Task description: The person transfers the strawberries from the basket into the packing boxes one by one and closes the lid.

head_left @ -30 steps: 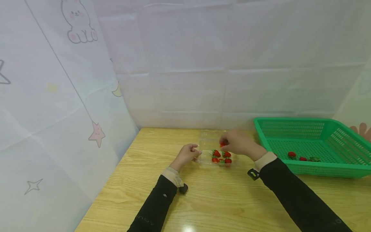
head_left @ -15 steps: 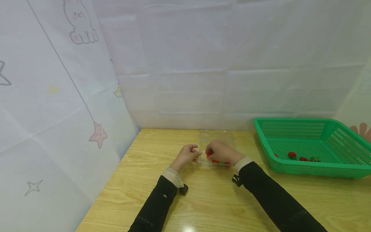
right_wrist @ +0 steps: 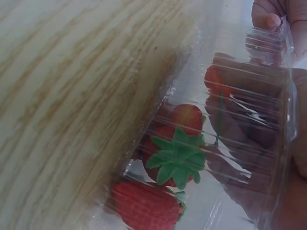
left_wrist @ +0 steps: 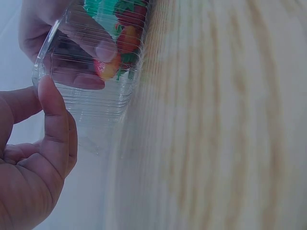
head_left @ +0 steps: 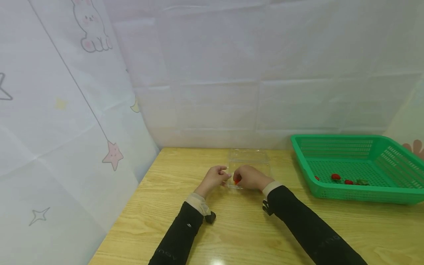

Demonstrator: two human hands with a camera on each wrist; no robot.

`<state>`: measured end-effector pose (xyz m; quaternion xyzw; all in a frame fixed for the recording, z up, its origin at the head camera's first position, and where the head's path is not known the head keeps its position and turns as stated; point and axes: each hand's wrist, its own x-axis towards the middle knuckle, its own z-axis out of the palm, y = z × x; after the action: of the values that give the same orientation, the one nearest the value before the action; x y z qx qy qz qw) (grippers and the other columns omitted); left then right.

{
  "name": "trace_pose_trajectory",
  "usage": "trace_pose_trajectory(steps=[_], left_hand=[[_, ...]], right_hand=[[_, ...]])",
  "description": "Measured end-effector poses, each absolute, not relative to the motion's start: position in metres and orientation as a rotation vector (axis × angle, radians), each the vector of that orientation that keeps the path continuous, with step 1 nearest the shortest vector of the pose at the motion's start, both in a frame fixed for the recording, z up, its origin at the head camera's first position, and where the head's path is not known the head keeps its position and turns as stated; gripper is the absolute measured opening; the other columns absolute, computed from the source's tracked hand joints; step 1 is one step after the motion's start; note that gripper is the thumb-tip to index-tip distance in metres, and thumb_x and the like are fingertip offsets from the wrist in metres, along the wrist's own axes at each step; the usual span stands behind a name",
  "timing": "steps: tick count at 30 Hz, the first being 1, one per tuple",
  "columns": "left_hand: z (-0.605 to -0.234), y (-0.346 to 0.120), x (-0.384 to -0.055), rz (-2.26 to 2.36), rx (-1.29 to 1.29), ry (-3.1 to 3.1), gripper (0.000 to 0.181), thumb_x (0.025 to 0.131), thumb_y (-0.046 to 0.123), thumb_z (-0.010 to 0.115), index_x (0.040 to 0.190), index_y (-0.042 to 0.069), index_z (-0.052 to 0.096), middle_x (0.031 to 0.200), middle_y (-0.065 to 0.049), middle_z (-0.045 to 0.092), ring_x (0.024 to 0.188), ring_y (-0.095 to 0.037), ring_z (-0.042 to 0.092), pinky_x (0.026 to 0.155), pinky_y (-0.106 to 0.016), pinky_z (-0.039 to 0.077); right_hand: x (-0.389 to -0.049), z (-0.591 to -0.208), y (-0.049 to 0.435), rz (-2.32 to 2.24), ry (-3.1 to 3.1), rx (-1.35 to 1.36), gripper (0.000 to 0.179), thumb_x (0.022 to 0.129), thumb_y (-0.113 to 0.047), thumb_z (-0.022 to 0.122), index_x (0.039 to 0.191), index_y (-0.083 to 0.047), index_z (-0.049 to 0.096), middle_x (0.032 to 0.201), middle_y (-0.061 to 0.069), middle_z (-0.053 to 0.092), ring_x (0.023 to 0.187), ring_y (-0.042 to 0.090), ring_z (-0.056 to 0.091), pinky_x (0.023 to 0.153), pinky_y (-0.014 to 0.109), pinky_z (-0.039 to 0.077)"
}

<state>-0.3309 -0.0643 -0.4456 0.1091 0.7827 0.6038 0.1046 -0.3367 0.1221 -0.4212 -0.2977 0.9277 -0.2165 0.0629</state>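
A clear plastic clamshell box lies at the back of the table, its lid folded back toward the wall. At the box's left side, my left hand pinches the rim between thumb and finger. My right hand reaches down inside the box and holds a strawberry, red with a yellowish patch, near the left end. Through the ribbed wall in the right wrist view, more red strawberries with green leaves lie beside it. From the head view, the right hand hides most of these berries.
A green perforated basket stands on the right of the table, with a few strawberries near its front wall. A white printed cloth hangs behind the table. Bare wooden tabletop lies in front of the box.
My right hand has moved left and down into the box with the strawberry, covering the berries there. My left hand stays at the box's rim.
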Motion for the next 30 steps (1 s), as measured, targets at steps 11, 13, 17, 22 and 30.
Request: trace_pose_trajectory(steps=[11, 13, 17, 22, 30], left_hand=[[-0.4446, -0.0644, -0.3312, 1.779, 0.345, 2.303, 0.051, 0.094, 0.007, 0.066, 0.139, -0.008, 0.046, 0.093, -0.012, 0.060, 0.079, -0.028, 0.065, 0.067, -0.035, 0.059], [-0.4448, -0.0646, -0.3312, 1.771, 0.348, 2.307, 0.051, 0.094, 0.007, 0.066, 0.139, -0.008, 0.046, 0.093, -0.012, 0.061, 0.079, -0.029, 0.065, 0.067, -0.035, 0.059], [-0.4456, -0.0652, -0.3311, 1.773, 0.355, 2.306, 0.052, 0.094, 0.007, 0.066, 0.139, -0.008, 0.045, 0.094, -0.012, 0.061, 0.083, -0.033, 0.065, 0.067, -0.035, 0.059], [-0.4430, -0.0651, -0.3279, 1.798, 0.343, 2.285, 0.051, 0.094, 0.006, 0.066, 0.138, -0.009, 0.046, 0.094, -0.013, 0.060, 0.085, -0.036, 0.064, 0.070, -0.038, 0.059], [-0.4461, -0.0647, -0.3305, 1.814, 0.337, 2.277, 0.052, 0.094, 0.007, 0.066, 0.138, -0.009, 0.045, 0.093, -0.012, 0.058, 0.085, -0.040, 0.063, 0.071, -0.044, 0.059]], right_hand=[[-0.3392, -0.4201, 0.1187, -0.563, 2.782, -0.872, 0.015, 0.079, 0.005, 0.073, 0.083, -0.010, 0.071, 0.080, -0.003, 0.064, 0.075, 0.014, 0.059, 0.072, 0.035, 0.054], [-0.3395, -0.4199, 0.1178, -0.543, 2.781, -0.867, 0.016, 0.079, 0.005, 0.073, 0.082, -0.010, 0.072, 0.080, -0.003, 0.064, 0.075, 0.014, 0.059, 0.072, 0.035, 0.054], [-0.3402, -0.4199, 0.1168, -0.507, 2.782, -0.889, 0.018, 0.080, 0.008, 0.071, 0.079, -0.010, 0.071, 0.079, -0.003, 0.064, 0.074, 0.014, 0.058, 0.072, 0.035, 0.054], [-0.3401, -0.4189, 0.1146, -0.461, 2.777, -0.924, 0.017, 0.081, 0.008, 0.070, 0.078, -0.009, 0.071, 0.078, -0.002, 0.064, 0.070, 0.014, 0.055, 0.069, 0.034, 0.053], [-0.3410, -0.4181, 0.1147, -0.410, 2.779, -0.978, 0.014, 0.082, 0.006, 0.071, 0.080, -0.008, 0.071, 0.080, -0.001, 0.064, 0.073, 0.014, 0.058, 0.070, 0.033, 0.054]])
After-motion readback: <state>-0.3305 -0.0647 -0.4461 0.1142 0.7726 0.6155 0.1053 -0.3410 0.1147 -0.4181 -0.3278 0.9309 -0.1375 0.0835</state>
